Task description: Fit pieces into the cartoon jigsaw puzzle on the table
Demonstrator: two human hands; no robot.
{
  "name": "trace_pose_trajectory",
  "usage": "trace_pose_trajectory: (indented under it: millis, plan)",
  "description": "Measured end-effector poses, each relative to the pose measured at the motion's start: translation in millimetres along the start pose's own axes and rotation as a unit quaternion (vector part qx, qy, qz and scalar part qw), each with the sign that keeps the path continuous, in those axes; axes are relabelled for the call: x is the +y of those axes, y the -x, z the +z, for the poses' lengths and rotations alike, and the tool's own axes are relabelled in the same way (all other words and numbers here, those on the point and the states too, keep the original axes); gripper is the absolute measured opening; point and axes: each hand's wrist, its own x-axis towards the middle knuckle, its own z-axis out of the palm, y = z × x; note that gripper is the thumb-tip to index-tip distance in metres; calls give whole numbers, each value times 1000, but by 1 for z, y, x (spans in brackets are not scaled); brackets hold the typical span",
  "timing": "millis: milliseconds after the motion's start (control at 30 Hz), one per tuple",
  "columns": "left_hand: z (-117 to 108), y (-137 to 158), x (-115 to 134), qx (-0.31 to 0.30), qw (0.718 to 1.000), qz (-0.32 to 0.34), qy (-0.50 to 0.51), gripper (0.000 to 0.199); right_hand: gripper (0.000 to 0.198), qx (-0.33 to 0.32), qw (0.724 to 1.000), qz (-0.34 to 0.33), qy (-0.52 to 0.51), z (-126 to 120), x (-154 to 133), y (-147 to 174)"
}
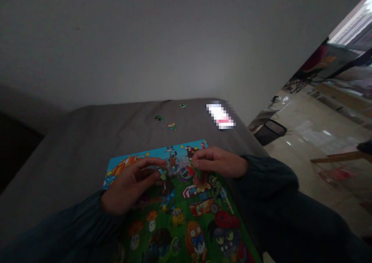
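A colourful cartoon jigsaw puzzle [192,220] lies on a grey bed [72,146] in front of me. My left hand [130,185] hovers over its upper left part and pinches a small puzzle piece [162,174] between thumb and fingers. My right hand [215,161] rests at the puzzle's upper right edge with its fingers curled, fingertips touching the board; whether it holds anything I cannot tell. Both arms wear dark sleeves.
Three loose puzzle pieces [172,126] lie farther back on the bed, near a blurred white object [220,116]. A plain wall stands behind. To the right, a black mesh bin [273,131] sits on a glossy floor, with furniture beyond.
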Motion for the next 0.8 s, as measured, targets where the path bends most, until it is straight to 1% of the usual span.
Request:
trace_pose_trajectory:
  millis: [67,133,167,200,267,300,400,467,567,667,733,800]
  plan:
    - [-1,0,-1,1,1000,2,-6,37,35,-54,997,52,37,-1,1,2]
    - [-2,0,-3,-5,1000,1,-7,37,31,-76,990,89,76,-2,0,5]
    - [-2,0,-4,-8,1000,-1,-6,37,30,-80,988,88,95,-3,-1,6]
    - [-3,-1,-5,-9,1000,-5,-4,37,29,-81,988,74,107,-5,-3,8]
    - [-3,-1,-6,-5,1000,-9,-4,37,28,-92,989,38,111,-8,-7,12]
    - [-3,-1,-6,-3,1000,-9,-6,36,29,-104,988,30,109,-9,-9,13]
    - [-2,-2,-4,0,1000,-6,-19,36,26,-113,986,44,116,-9,-8,13]
    - [-1,-3,-3,3,1000,0,-30,36,22,-88,986,47,132,-5,-5,10]
    - [0,-3,-3,6,999,21,-33,33,21,-14,992,49,116,8,1,3]
    - [1,-2,-2,-8,999,37,-37,29,20,50,996,46,54,20,7,-5]
    - [2,-1,-2,-23,998,42,-48,29,17,71,997,42,-3,25,11,-8]
    - [2,0,-2,-34,997,47,-56,29,24,80,995,40,-36,27,13,-10]
